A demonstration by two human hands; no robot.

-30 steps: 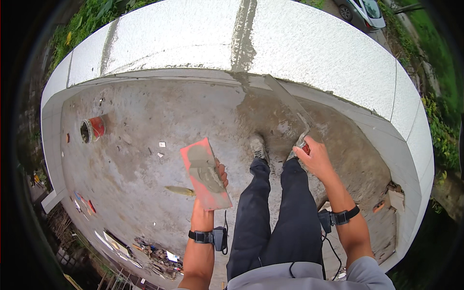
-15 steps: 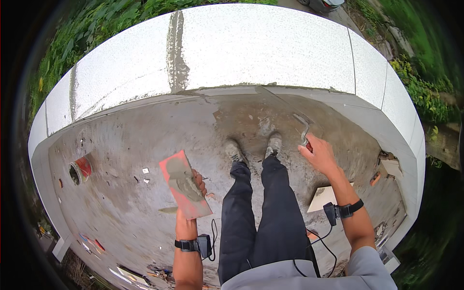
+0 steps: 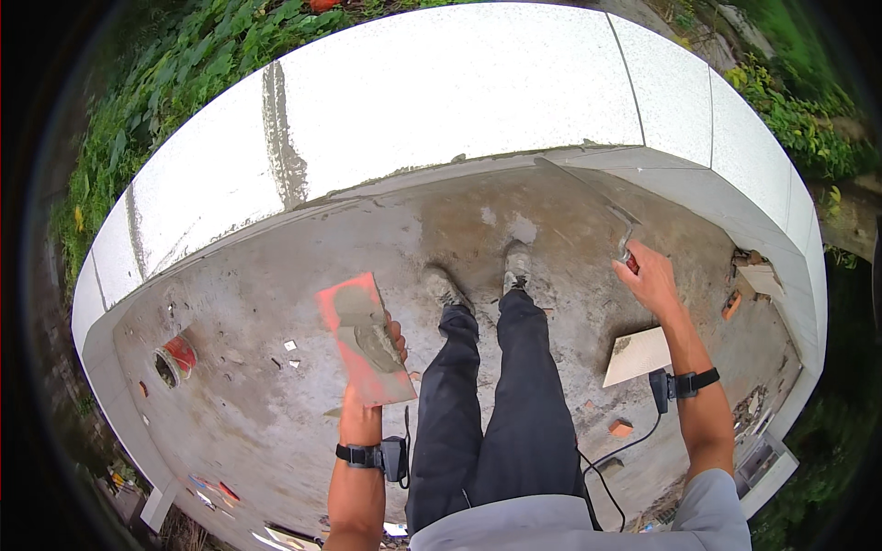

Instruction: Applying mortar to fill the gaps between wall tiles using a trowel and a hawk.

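Trowel (image 3: 614, 208): extends from right hand (image 3: 650, 278), up and to the left, with long narrow blade seen nearly edge-on. Points toward foot of white-faced low wall (image 3: 432, 96); contact between tip and wall, impossible to tell. Right grip: narrow, with fingers wrapped about reddish handle. Left hand (image 3: 398, 338): largely hidden under flat reddish board (image 3: 389, 387), with fingertips curled up past right edge; holds board from below, at left of dark trousers (image 3: 491, 409), well apart from trowel. On board: grey paste (image 3: 372, 344), heaped thickest near right edge and smeared over upper half. On both forearms: black strapped devices, left one (image 3: 393, 457) with cable rising beside it, right one (image 3: 663, 387) with cable looping toward waist. Underfoot: stained grey floor (image 3: 257, 294), darker and browner beyond muddy shoes (image 3: 446, 286). At far left: red bucket (image 3: 179, 354), tipped on side or strongly tilted, mouth toward lower left; between bucket and board, small white fragment (image 3: 290, 345). At right, near forearm: pale rectangular panel (image 3: 638, 356), flat or nearly so, with orange brick piece (image 3: 621, 428) below. Across wall top: rough grey strip (image 3: 283, 142). Past wall: green foliage (image 3: 179, 119).
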